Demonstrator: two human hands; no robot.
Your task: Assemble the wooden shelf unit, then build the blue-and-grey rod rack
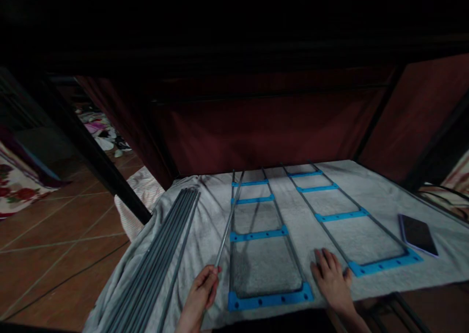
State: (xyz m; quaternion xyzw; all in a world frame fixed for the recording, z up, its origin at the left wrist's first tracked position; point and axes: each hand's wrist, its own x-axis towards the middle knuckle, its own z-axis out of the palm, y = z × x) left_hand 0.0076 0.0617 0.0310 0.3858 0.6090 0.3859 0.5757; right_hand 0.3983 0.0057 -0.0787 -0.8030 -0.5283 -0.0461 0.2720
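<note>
My left hand (204, 288) is closed around the near end of a thin grey metal rod (227, 223), which slants up and away over the left ladder-like frame. That frame has grey side rods joined by blue crosspieces (271, 300) with small holes. A second, similar frame with blue crosspieces (386, 264) lies to the right. Between the two frames my right hand (330, 277) rests palm down on the grey cloth (293, 240), its fingers stretched out and holding nothing. Left of my left hand lies a bundle of several grey rods (157, 255), with one rod (179, 257) slightly apart.
A phone (418, 234) lies at the right of the cloth. Dark red panels (271, 133) stand behind, with a dark slanted post (98, 162) at the left. Tiled floor (62, 230) shows beyond, with a heap of cloth items (104, 133) and a thin cable.
</note>
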